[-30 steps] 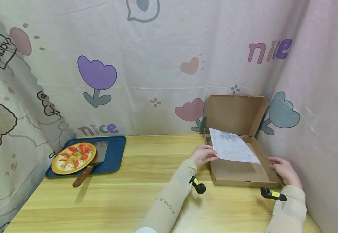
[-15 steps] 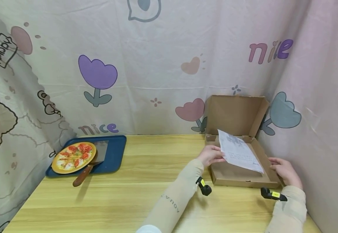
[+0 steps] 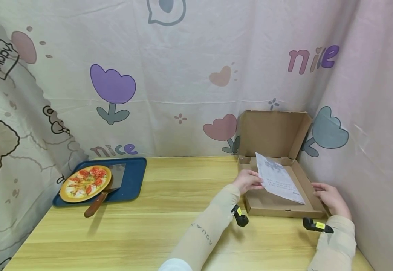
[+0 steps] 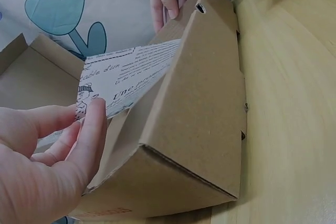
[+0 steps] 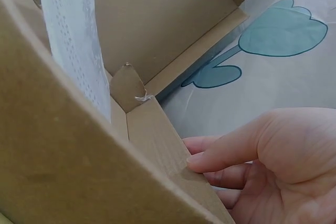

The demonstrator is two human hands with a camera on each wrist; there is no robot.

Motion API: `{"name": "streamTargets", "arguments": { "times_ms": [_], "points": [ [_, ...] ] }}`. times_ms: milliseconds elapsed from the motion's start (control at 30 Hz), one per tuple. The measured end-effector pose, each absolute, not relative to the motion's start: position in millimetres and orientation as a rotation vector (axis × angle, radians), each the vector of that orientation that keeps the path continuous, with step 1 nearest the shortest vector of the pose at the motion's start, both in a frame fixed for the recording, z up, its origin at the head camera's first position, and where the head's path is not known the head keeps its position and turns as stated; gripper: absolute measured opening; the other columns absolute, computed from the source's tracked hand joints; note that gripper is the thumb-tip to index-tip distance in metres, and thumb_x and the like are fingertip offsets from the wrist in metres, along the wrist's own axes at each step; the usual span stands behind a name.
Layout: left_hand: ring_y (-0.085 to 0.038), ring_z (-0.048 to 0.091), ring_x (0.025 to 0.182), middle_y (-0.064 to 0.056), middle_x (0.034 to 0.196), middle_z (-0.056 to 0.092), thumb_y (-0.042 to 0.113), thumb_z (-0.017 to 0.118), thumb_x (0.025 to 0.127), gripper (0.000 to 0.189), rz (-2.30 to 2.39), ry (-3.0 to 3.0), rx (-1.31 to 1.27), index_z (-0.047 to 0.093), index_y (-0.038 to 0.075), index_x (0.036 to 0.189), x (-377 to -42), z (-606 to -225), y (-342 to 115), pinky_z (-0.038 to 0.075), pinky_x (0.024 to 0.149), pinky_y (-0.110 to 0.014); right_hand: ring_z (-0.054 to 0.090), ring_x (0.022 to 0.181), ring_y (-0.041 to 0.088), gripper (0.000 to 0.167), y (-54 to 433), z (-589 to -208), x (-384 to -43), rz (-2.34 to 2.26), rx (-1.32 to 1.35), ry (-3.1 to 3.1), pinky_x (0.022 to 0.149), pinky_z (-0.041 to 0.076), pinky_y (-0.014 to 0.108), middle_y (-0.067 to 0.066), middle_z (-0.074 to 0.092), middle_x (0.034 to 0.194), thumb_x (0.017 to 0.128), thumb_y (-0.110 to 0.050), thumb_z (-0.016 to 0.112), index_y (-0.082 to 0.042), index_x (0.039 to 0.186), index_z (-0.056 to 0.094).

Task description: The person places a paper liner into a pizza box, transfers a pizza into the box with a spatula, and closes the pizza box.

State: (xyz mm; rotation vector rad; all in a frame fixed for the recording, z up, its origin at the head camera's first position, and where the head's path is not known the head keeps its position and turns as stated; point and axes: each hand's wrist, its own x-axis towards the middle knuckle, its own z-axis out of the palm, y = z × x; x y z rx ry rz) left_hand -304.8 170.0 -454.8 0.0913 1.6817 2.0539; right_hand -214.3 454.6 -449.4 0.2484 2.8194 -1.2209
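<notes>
Left hand (image 3: pixel 248 181), right of centre in the head view: thumb and fingers pinch one edge of a printed paper sheet (image 3: pixel 280 180). Over the last second the sheet shifted rightward and toward the bottom of the frame; it now slants largely above the base of an open cardboard box (image 3: pixel 284 211). Reading: sheet brought over the box, not yet released. Right hand (image 3: pixel 331 197), lower right, unmoved, pinches the box's right wall (image 5: pixel 157 140). Pizza (image 3: pixel 86 184) on blue tray (image 3: pixel 135 184), left of frame: unchanged.

The box (image 4: pixel 197 95) is matt cardboard, the sheet (image 3: pixel 279 180) paper.
</notes>
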Motion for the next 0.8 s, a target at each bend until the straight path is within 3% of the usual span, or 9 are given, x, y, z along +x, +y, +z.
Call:
{"name": "streamTargets", "arguments": {
  "times_ms": [67,200,367,600,800],
  "points": [
    [-0.024,0.071,0.074,-0.024,0.09,0.071,-0.013,0.066,0.082,0.015,2.04,1.711,0.074,0.064,-0.006,0.095,-304.0,-454.2,171.1,0.061,0.075,-0.035,0.044,0.119,0.053,0.05,454.2,-450.0,-214.3,-1.236,0.254,2.81,0.094,0.047,0.056,0.045,0.033,0.138,0.097,-0.002,0.038,0.022,0.14,0.027],
    [-0.017,0.065,0.066,-0.017,0.084,0.07,-0.011,0.067,0.082,0.013,2.0,1.77,0.042,0.064,-0.003,0.092,-303.3,-454.2,173.2,0.061,0.072,-0.032,0.041,0.122,0.055,0.05,453.7,-450.0,-214.3,-1.252,0.261,2.801,0.097,0.044,0.059,0.045,0.032,0.139,0.098,-0.002,0.037,0.022,0.14,0.026],
    [-0.016,0.064,0.065,-0.015,0.08,0.07,-0.01,0.067,0.083,0.011,1.966,1.817,0.038,0.062,0.0,0.085,-302.0,-452.9,174.1,0.061,0.072,-0.033,0.039,0.123,0.057,0.05,453.7,-449.7,-214.0,-1.262,0.26,2.793,0.099,0.041,0.062,0.045,0.03,0.14,0.098,-0.002,0.036,0.022,0.141,0.025],
    [-0.018,0.063,0.063,-0.01,0.07,0.062,-0.011,0.066,0.082,0.022,1.942,1.832,0.025,0.054,0.005,0.074,-298.7,-448.4,174.6,0.061,0.074,-0.037,0.038,0.124,0.056,0.05,453.7,-450.5,-214.3,-1.261,0.283,2.777,0.101,0.039,0.063,0.044,0.029,0.141,0.099,-0.003,0.035,0.02,0.142,0.023],
    [-0.023,0.066,0.065,-0.022,0.082,0.07,-0.014,0.064,0.081,0.014,1.927,1.873,-0.007,0.059,-0.001,0.077,-295.3,-445.5,175.5,0.061,0.07,-0.035,0.039,0.122,0.055,0.05,453.5,-449.9,-214.6,-1.268,0.29,2.778,0.099,0.041,0.061,0.044,0.03,0.14,0.099,-0.002,0.035,0.02,0.142,0.024]
  ]
}}
